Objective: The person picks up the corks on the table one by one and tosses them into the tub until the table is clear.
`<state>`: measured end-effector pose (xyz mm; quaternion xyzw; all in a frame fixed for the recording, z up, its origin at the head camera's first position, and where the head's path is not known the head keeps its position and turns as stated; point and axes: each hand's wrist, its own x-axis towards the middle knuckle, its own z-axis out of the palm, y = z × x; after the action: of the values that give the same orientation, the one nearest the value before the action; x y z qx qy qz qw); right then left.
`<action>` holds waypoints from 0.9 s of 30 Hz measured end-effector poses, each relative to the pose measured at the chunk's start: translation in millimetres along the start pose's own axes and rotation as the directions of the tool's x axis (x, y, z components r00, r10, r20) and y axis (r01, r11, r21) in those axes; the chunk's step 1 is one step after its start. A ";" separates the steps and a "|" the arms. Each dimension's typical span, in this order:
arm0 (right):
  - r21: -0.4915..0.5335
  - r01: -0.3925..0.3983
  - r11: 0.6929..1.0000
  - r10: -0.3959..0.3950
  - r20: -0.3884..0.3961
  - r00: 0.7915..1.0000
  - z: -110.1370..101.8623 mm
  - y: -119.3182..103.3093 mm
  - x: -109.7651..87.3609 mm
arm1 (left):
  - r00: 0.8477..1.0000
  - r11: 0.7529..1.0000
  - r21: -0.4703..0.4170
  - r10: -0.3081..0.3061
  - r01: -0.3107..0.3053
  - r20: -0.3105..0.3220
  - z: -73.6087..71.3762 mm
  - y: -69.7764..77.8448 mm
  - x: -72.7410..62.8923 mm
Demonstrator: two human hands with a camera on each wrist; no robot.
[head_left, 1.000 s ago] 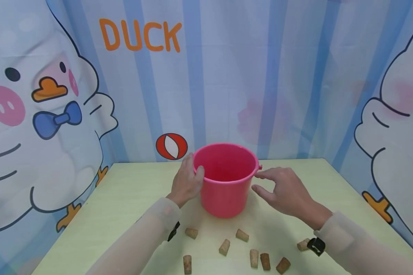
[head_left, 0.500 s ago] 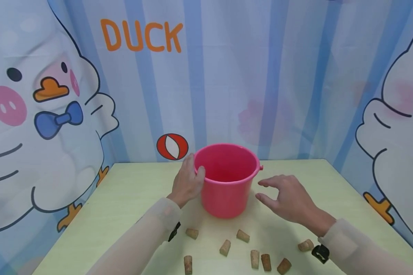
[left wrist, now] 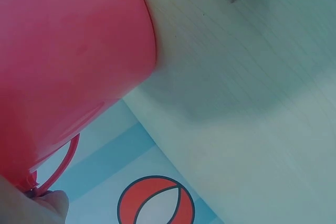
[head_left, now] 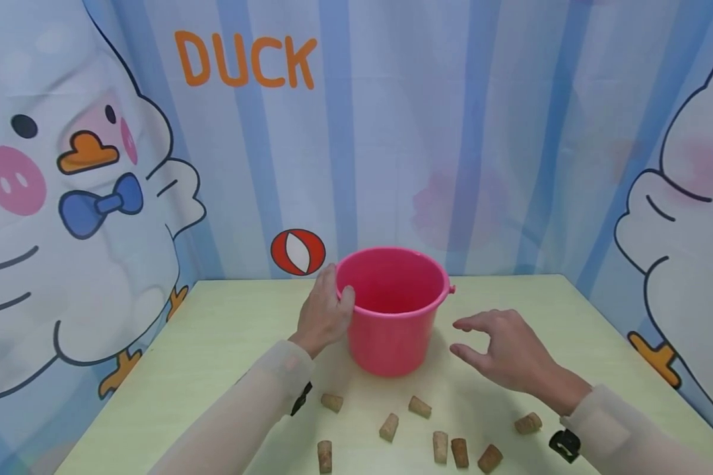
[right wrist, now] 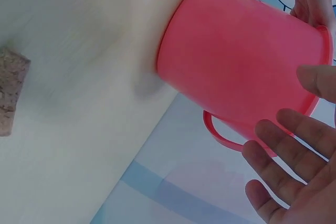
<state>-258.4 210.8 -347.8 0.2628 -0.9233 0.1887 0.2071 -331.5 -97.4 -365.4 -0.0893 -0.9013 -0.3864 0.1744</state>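
A pink plastic bucket (head_left: 391, 343) stands upright on the table, its mouth facing up. My left hand (head_left: 325, 313) grips its rim on the left side, thumb at the front; in the left wrist view a fingertip (left wrist: 55, 202) shows beside the bucket's handle (left wrist: 64, 163). To the right of the bucket, apart from it, my right hand (head_left: 508, 346) hovers above the table with thumb and fingers spread and holds nothing. Its palm and extended fingers show in the right wrist view, in front of the bucket (right wrist: 236, 51). Several corks (head_left: 389, 427) lie in front of the bucket.
One cork (head_left: 528, 423) lies further right, near my right wrist. The pale yellow table (head_left: 237, 330) ends at a curtain (head_left: 392, 132) printed with ducks and blue stripes, close behind the bucket.
My right hand has drawn away from the bucket's right rim, moving right and slightly toward me. The left hand and bucket stay in place.
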 end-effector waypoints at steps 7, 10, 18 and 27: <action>0.008 -0.007 1.000 0.007 0.041 0.999 3.2 5.1 -5.1 | 1.000 1.000 0.000 -0.004 0.004 -0.001 0.8 -1.3 0.7; 0.012 -0.017 1.000 0.016 0.057 0.998 4.5 7.4 -7.9 | 1.000 1.000 -0.001 -0.003 0.003 -0.001 1.6 -1.5 1.0; 0.012 -0.003 1.000 0.002 0.076 0.997 4.7 11.9 -13.7 | 1.000 1.000 -0.009 -0.006 0.006 0.000 0.6 0.4 0.7; 0.003 -0.038 0.999 0.037 0.122 0.992 2.5 17.0 -20.3 | 1.000 1.000 0.001 -0.010 0.010 0.006 0.9 0.5 0.1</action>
<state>-253.0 231.3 -363.8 0.2569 -0.9385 0.1788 0.1461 -331.6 -96.4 -365.6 -0.0860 -0.9024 -0.3865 0.1700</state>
